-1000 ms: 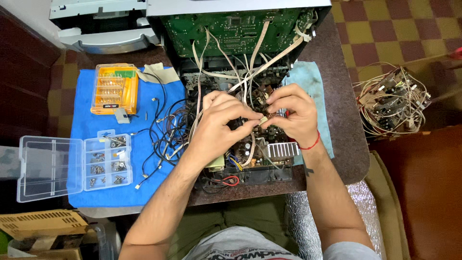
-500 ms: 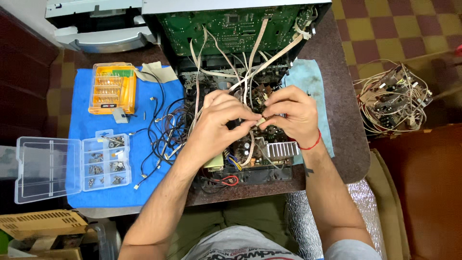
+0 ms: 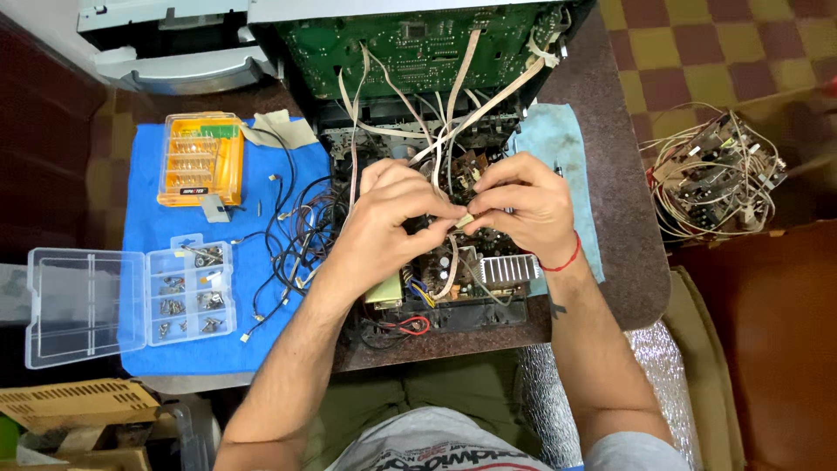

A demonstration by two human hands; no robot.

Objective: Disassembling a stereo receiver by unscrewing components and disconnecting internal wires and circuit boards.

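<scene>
Both hands work over the opened black electronics chassis (image 3: 436, 296), which sits on the dark brown round-edged table (image 3: 623, 262), directly in front of the person. The left hand (image 3: 384, 218) is curled, thumb and forefinger pinched together on a small beige connector piece (image 3: 464, 221) at the end of a flat pale ribbon cable (image 3: 449, 270). The right hand (image 3: 523, 209), with a red thread band at the wrist, meets it from the other side; its fingertips are closed on the same small piece. The exact grip under the fingers is partly hidden.

The pinched piece hangs just above the brown circuit board inside the chassis, near a ribbed silver heat sink (image 3: 506, 269). Behind the hands a green circuit board (image 3: 410, 44) stands tilted up, several flat pale cables running down from it.

To the left lies a blue cloth mat (image 3: 153, 227). On it: an orange transparent screwdriver-bit case (image 3: 199, 157), a clear plastic compartment box (image 3: 131, 296) with its lid open and small metal parts in it, and loose black wires (image 3: 288, 235). A light blue cloth (image 3: 558, 148) lies under the right side of the chassis. On the checkered floor to the right rests a tangle of pale wires with boards (image 3: 715, 179).
</scene>
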